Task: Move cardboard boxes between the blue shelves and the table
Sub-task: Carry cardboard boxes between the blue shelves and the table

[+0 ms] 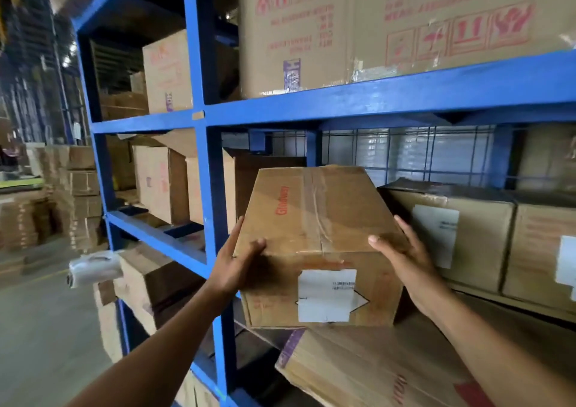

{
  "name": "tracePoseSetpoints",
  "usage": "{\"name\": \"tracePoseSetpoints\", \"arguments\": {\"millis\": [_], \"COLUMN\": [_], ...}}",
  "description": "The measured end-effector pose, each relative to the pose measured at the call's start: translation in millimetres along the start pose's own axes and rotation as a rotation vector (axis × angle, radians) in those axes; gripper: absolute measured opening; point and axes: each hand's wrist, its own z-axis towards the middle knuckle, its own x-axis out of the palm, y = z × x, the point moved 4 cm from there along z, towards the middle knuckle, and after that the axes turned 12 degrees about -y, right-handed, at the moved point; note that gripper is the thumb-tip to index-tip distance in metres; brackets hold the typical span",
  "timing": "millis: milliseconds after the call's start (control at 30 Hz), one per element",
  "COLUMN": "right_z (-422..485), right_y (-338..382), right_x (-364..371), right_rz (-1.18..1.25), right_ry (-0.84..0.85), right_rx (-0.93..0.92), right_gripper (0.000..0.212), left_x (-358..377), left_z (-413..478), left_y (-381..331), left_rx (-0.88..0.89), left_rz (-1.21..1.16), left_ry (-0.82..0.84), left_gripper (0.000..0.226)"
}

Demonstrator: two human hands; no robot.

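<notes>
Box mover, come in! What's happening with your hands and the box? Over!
Left hand, right hand gripping taped box, thumbs on top. Box at front of blue shelves. Blue post close left, shelved box close right.

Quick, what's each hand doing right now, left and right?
Left hand: holding the cardboard box by its left side, thumb on top.
Right hand: holding the same box by its right side, thumb on top.
</notes>
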Motion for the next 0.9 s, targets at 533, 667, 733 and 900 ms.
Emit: {"name": "tracePoseSetpoints", "arguments": {"millis": [533,667,733,900], "right_z": [122.0,140.8,158.1,189.3], "right_y": [-47.8,-82.6,-97.3,-103.4], "right_x": [132.2,165.6,162.7,143.9], "right_rz": [-0.582,-1.333,-1.489,-1.608], "right_ry": [-0.727,-0.39,-0.3,-0.177], "right_rx": [-0.562,-0.933,-0.82,-0.657], "right_gripper": [0.077,0.092,0.094,0.101], "left_x": [90.1,132.2,147.1,180.2], "left_z": [292.5,306.6,313.7,331.3], "left_y": [95.7,104.6,116.2,148.6], "left_rx": [0.109,0.41,0.616,0.73], "left_rz": [0.063,0.426,0.64,0.937], "left_ry": [0.102,0.055,0.112,0.365], "left_gripper": [0.111,0.116,0.105,0.117]}}
